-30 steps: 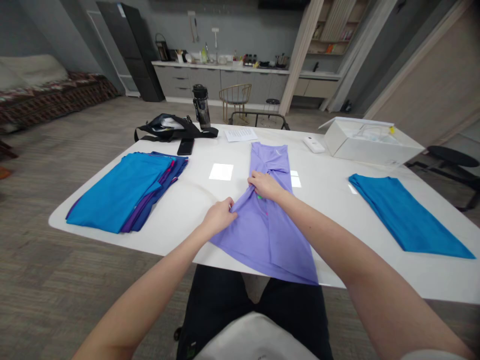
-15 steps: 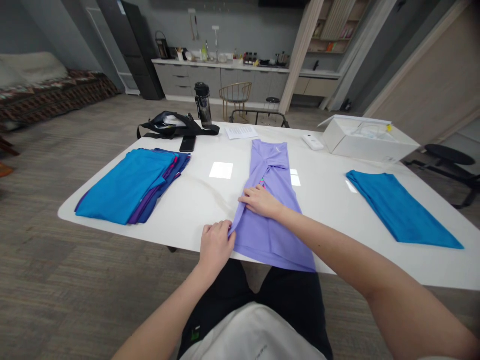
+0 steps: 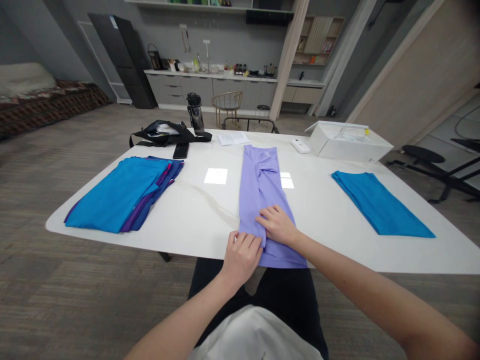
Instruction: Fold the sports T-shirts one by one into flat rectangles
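A lavender garment (image 3: 249,195) lies lengthwise on the white table (image 3: 202,225), its left side folded inward as a long flap. Near the table's front edge my left hand (image 3: 243,254) is closed on the lower end of that flap. My right hand (image 3: 279,226) is just above and to the right, fingers curled on the cloth at the flap's inner edge. A small pale mark shows near the garment's far end. To the left is a stack of folded blue and purple garments (image 3: 112,195). A single folded blue garment (image 3: 378,205) lies to the right.
Along the far side are a black bag (image 3: 165,134), a phone (image 3: 181,151), a dark bottle (image 3: 195,114), a printed sheet (image 3: 233,138), a small white device (image 3: 300,146) and an open white box (image 3: 348,145). Chairs stand beyond the table, with a kitchen counter behind.
The garment's left side has moved rightward and now lies folded over its middle. Both hands have shifted right and toward me, close together. The small coloured patch on the cloth is now covered.
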`<state>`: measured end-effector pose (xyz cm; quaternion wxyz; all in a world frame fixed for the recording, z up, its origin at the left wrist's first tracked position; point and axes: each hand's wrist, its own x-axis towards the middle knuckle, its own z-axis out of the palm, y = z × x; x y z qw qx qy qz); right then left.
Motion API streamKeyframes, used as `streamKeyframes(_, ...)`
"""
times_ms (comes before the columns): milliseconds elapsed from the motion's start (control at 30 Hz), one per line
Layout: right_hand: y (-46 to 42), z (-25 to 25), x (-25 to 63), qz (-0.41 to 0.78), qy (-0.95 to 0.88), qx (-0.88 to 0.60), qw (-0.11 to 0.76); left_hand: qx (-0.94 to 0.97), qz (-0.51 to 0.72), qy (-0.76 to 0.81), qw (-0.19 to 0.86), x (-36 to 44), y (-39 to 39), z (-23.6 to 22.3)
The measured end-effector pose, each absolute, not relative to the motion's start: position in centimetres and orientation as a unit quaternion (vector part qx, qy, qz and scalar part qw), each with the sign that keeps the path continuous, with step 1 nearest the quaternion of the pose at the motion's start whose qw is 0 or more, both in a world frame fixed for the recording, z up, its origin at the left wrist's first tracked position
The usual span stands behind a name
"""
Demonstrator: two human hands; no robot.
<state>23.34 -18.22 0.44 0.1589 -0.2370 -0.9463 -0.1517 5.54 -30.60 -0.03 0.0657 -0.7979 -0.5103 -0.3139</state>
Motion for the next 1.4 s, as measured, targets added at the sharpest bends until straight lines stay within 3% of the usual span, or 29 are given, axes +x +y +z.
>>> streamKeyframes(200,-19.9,-1.0,26.3,-0.151,-0.933,-0.256,0.201,-0.800,-0.214,-0.557,0.062,6.5,-31.0,-1.5)
streamKeyframes(433,-21.1,1.4,29.3,-0.149,-0.925,-0.218,0.272,-0.830,-0.316,-0.452,0.087,6.6,-31.6,1.7)
streamKeyframes(633,-23.7,-0.1,30.4,-0.095,-0.954,-0.241,0.150,-0.891,-0.150,-0.425,0.055,6.8,-32.5,0.6)
streamKeyframes(733,-24.6,-0.7,31.1,-0.073,-0.954,-0.259,0.129,-0.886,-0.129,-0.443,0.039,6.4,-32.9,-0.3)
streamKeyframes(1033,-25.8,1.1,30.3,0.012,-0.904,-0.329,0.274,-0.814,-0.155,-0.560,0.020,7.0,-31.6,-1.2)
streamKeyframes(1400,-25.3,4.5,29.0,0.074,-0.839,-0.375,0.387,-0.722,-0.340,-0.600,-0.057,6.2,-31.2,0.2)
